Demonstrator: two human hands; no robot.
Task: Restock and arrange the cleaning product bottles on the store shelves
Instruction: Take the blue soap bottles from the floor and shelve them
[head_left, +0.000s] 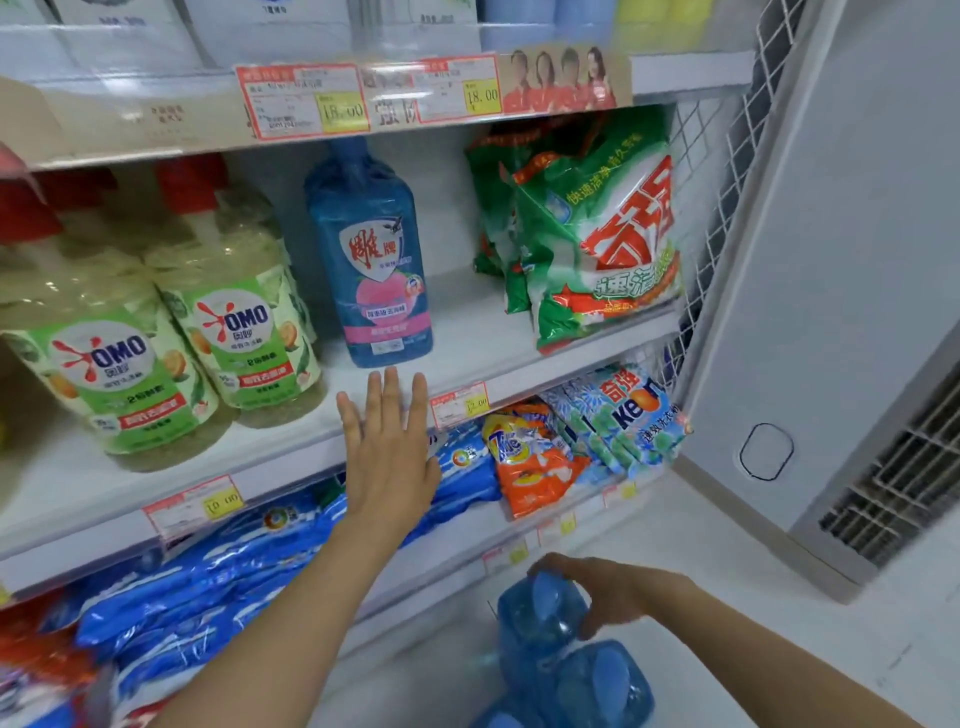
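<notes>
Left hand (387, 452): wide open, fingers straight and a little spread, holding nothing. Placed over the front edge of the middle shelf (467, 332), at 6 o'clock from the blue bottle on the shelf (371, 260). Fingertips just beside the base of that bottle, not touching it. Not possible to tell whether the palm rests on the shelf edge.

Blue bottle on the shelf: upright, label to the front, standing alone between the OMO bottles (234, 312) at its 9 o'clock and the green bags (592, 228) at its 3 o'clock, apart from both.

Right hand (618, 592): low, at 5 o'clock of the view, fingers curled from above round the cap end of a second blue bottle (540, 618), gripping it. Not clear if this bottle stands on the floor or is lifted. Just beside it, at its 5 o'clock, a third blue bottle (605, 686).

On the shelf edge, at 2 o'clock from the left hand: a price tag (460, 405). Below the middle shelf: blue bags (234, 571) and, at 3 o'clock from the left hand, an orange bag (535, 462).
</notes>
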